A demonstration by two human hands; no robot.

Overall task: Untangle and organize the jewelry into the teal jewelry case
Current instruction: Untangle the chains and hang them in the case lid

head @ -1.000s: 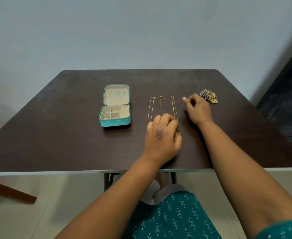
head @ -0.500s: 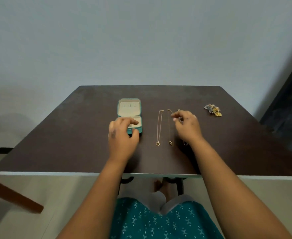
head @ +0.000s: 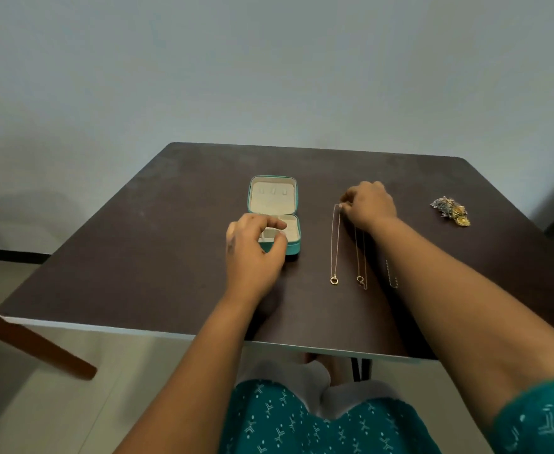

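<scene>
The teal jewelry case (head: 296, 247) lies open on the dark table, cream lid flat behind its compartments. My left hand (head: 252, 253) hovers over the case's near left corner, fingers curled and apart, hiding the left compartments. Three thin gold necklaces lie straight and parallel to the right of the case. My right hand (head: 369, 204) pinches the far end of the left necklace (head: 335, 244), which lies flat with its ring pendant nearest me. The middle necklace (head: 360, 278) and the third necklace (head: 391, 279) are partly hidden under my right forearm. A tangled jewelry pile (head: 450, 211) sits at the far right.
The table (head: 138, 257) ends in a pale front edge close to my lap. A brown wooden bar (head: 33, 345) slants below its left corner. A dark object stands off the table's right side. A plain wall is behind.
My left hand has moved left from the necklaces' near ends to the case. My right hand has shifted left from beside the pile to the left necklace's far end. The view has pulled back.
</scene>
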